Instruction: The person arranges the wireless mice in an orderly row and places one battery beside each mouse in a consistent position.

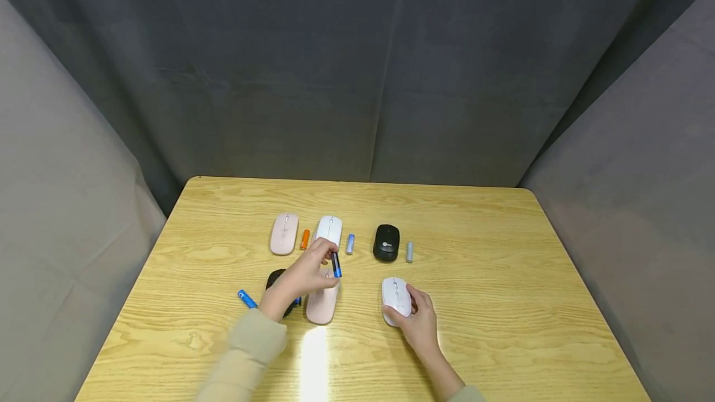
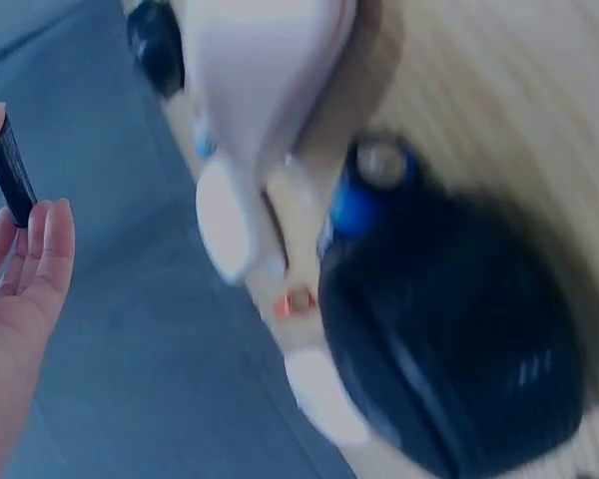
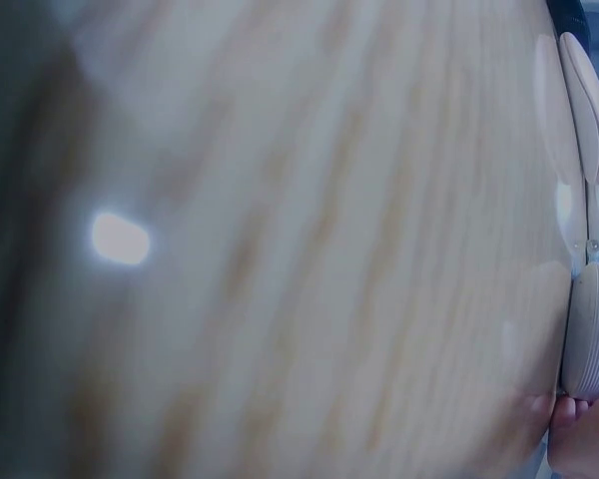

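Observation:
My left hand (image 1: 304, 275) pinches a dark battery with a blue end (image 1: 336, 264) between thumb and fingertips, over a pink mouse (image 1: 321, 308). The left wrist view shows the same battery (image 2: 12, 180) held tilted at the fingertips. Beneath that wrist a dark mouse (image 1: 274, 278) is partly hidden, with a blue battery (image 1: 298, 301) beside it. At the front right, my right hand (image 1: 420, 324) grips a white mouse (image 1: 395, 295) by its sides, the thumb at its near left. In the right wrist view this mouse (image 3: 594, 329) shows its ribbed side at the edge.
Along the back stand a pink mouse (image 1: 284, 233), an orange battery (image 1: 305, 239), a white mouse (image 1: 329, 228), a light blue battery (image 1: 350, 244), a black mouse (image 1: 386, 242) and a grey battery (image 1: 410, 252). Another blue battery (image 1: 246, 299) lies at left. Curtains (image 1: 279, 79) enclose the table (image 1: 503, 327).

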Demonstrator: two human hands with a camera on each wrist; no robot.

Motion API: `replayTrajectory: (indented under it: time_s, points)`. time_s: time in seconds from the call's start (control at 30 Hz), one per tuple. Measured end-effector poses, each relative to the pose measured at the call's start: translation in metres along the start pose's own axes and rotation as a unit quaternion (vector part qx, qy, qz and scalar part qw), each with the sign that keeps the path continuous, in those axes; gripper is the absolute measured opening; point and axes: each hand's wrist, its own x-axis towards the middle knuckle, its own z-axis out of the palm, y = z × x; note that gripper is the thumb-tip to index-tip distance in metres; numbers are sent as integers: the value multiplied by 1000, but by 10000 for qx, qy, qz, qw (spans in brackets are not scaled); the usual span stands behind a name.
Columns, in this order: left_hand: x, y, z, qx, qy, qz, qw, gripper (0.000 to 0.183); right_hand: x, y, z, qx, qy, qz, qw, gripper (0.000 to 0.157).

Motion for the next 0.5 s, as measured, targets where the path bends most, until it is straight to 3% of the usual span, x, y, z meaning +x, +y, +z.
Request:
replayTrajectory:
  time_s: [0.27,0.5]
  points:
    - [7,-3,29,631,-790,246,9946,53,0,0,1,-8,-7,10,10000,73]
    - [3,-6,44,1750,-1067,346,9782,53,1,1,0,-13,-23,-16,10000,74]
